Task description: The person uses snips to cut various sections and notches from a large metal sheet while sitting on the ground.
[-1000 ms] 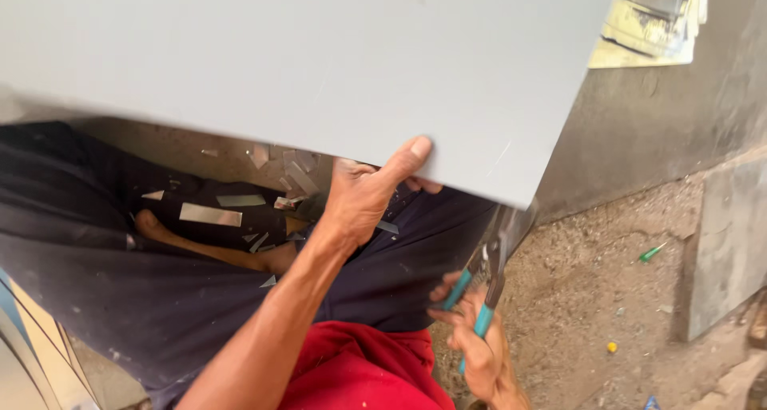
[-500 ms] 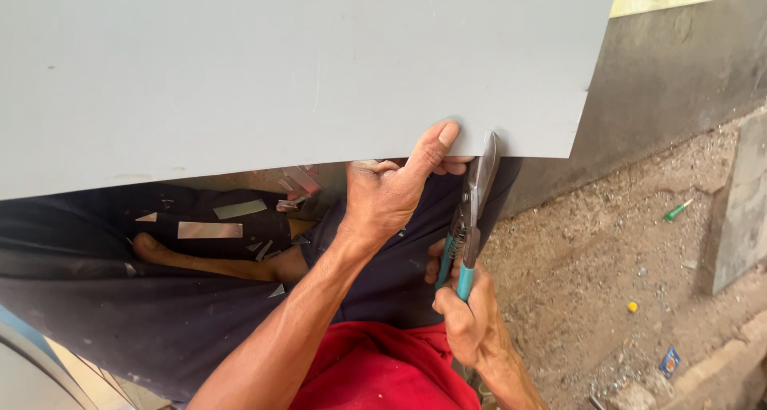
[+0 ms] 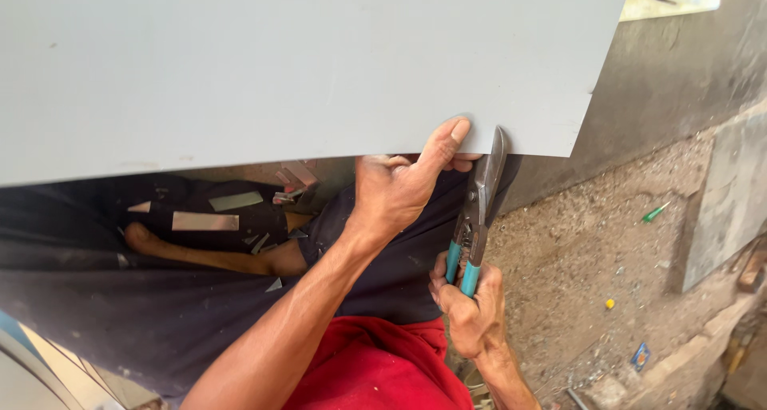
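Observation:
A large flat grey sheet [image 3: 304, 58] fills the upper part of the head view. My left hand [image 3: 403, 182] grips its near edge, thumb on top and fingers underneath. My right hand [image 3: 471, 310] holds a pair of tin snips [image 3: 477, 210] with teal handles. The metal blades point up and meet the sheet's near edge just right of my left thumb. My legs in dark trousers and a red shirt show below the sheet.
Small offcuts of grey sheet [image 3: 205, 220] lie on my dark trousers under the panel. Sandy ground [image 3: 607, 242] lies to the right, with a green marker [image 3: 655, 212], a small yellow bit and a blue scrap. A grey slab [image 3: 731, 202] leans at far right.
The snips have risen from below my lap to the sheet's edge. The sheet now sits more level, and my left hand has shifted slightly right along its edge.

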